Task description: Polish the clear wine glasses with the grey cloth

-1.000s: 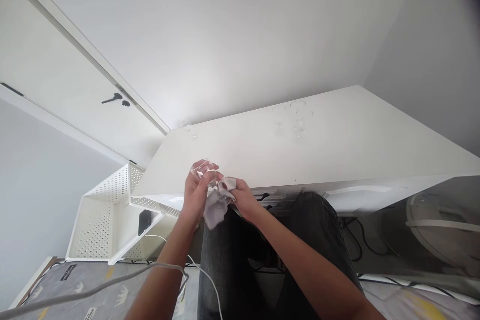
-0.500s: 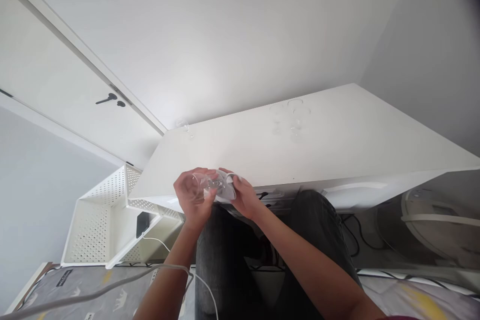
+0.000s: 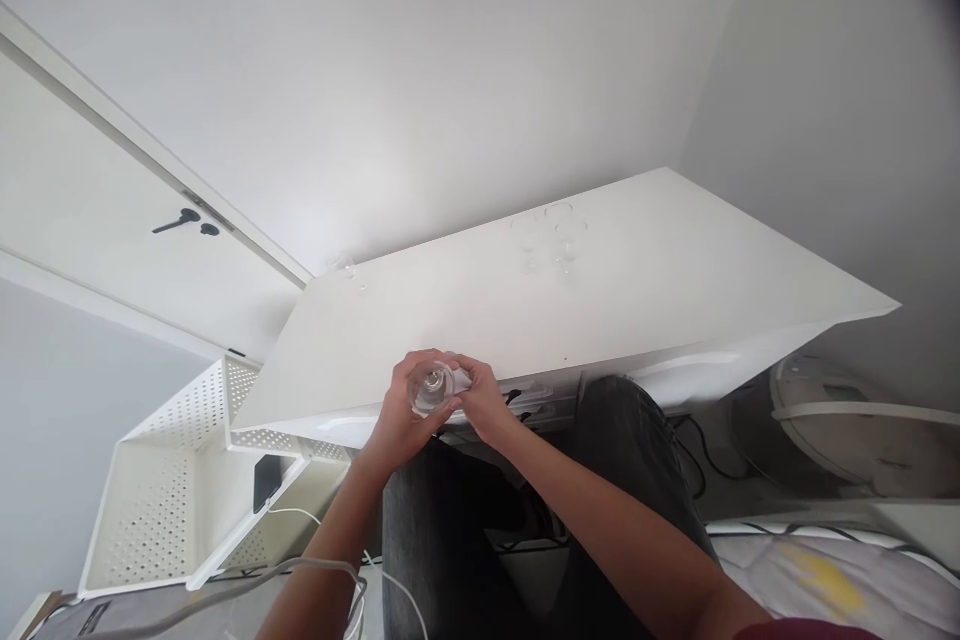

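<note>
A long white desk [image 3: 630, 270] ran slantwise across the middle of the frame, smooth and matte, its far edge set along a plain white wall [image 3: 465, 70]. A greyer wall [image 3: 840, 140] rose at the upper right. At the upper left stood an off-white door [image 3: 90, 175] with a black lever handle [image 3: 177, 219].

Just below and left of the frame's centre, by the desk's near edge, a clear, round-mouthed glass [image 3: 431, 388] was held with its opening towards the camera. The left hand [image 3: 396, 418] curled around its side; the right hand [image 3: 486, 408] closed on a pale cloth [image 3: 463, 380] beside the glass, only a small patch of it showing. A cluster of clear stemmed glasses [image 3: 559, 238] stood right of centre on the desk, their outlines faint against the white, and another clear glass [image 3: 343, 267] stood at its far left corner.

At the lower left, a white shelf unit [image 3: 150, 520] had panels pierced with rows of round holes; a dark, flat phone [image 3: 266, 483] lay in it, joined to a thin white cable [image 3: 296, 512]. Dark denim trousers [image 3: 427, 550] filled the bottom centre. Quilted grey fabric [image 3: 780, 585] with a yellow patch spread at the lower right. A dark label [image 3: 94, 617] at the bottom left carried lettering too small to read.
</note>
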A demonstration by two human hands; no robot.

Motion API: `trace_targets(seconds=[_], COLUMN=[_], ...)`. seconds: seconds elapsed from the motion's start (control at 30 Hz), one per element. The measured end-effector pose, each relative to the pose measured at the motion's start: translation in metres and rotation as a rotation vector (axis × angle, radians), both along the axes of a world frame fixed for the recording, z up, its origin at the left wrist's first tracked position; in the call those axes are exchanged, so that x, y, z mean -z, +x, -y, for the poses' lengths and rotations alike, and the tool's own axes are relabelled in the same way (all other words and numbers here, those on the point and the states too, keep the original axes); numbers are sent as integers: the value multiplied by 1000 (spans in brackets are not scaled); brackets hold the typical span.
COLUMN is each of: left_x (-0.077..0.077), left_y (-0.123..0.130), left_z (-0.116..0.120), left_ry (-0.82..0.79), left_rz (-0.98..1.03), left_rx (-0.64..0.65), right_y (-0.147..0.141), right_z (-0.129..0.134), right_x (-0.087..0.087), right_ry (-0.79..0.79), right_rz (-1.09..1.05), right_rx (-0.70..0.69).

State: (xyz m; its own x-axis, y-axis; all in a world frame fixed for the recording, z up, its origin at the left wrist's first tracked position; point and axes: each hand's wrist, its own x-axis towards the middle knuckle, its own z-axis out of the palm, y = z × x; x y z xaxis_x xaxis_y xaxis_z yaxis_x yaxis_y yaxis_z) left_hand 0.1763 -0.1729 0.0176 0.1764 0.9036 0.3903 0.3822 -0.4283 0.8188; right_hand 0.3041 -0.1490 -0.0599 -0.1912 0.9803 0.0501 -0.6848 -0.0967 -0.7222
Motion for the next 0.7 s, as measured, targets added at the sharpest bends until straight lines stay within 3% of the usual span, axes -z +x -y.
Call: trace_targets(seconds=[0.1,0.17,0.27,0.33,0.5,0.57,0.7], left_x=[-10,-17,-29,-31,-13,-3,9], left_y=[-3,0,16,35,98,119,144], left_z=[-12,-25,-52,-74,-122,-136,-157], left_ry=[90,162,182,131,-129,-151,-123], left_rz=[-87,31,241,221,40,20,-25], left_rx=[56,30,-15,-60,-26,-19,-39], right_y=[-9,-17,-27,-32,-36,-38,-40], right_z=[8,17,28,32,29,27,24], right_x=[3,6,17,27,52,59,64], right_ry=[-83,-102,130,365,804,872,902], right_rz=[103,166,373,595,1249,1372,1422], right_rx=[100,121,95,-32,-294,-352,-374])
